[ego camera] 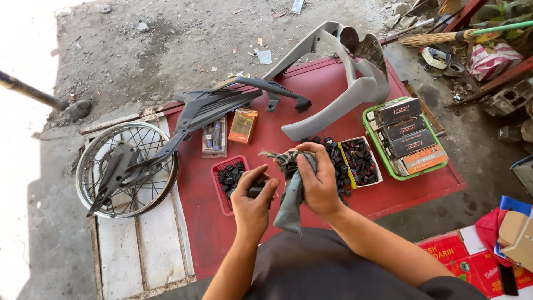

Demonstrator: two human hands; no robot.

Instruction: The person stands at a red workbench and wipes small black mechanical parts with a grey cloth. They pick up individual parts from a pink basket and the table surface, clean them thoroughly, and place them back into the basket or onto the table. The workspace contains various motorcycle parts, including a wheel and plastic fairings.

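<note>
Grey, crumpled cloth rag (291,191) clenched in right hand (319,180), just above red tabletop (327,91). Small black plastic part (256,188) grasped by left hand (252,203), touching rag, over red plastic basket (219,186) of black parts. Nearby: yellow tray (375,161), green tray (372,130), spoked wheel rim (127,169).

Outdoor motorcycle repair workshop: spoked wheel (126,168), fairing panels (344,78), red worktable (311,100), dirt ground (166,50)

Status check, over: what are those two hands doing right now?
Left hand grips small black part. Right hand holds grey rag. Red basket of black parts beside left hand.
</note>
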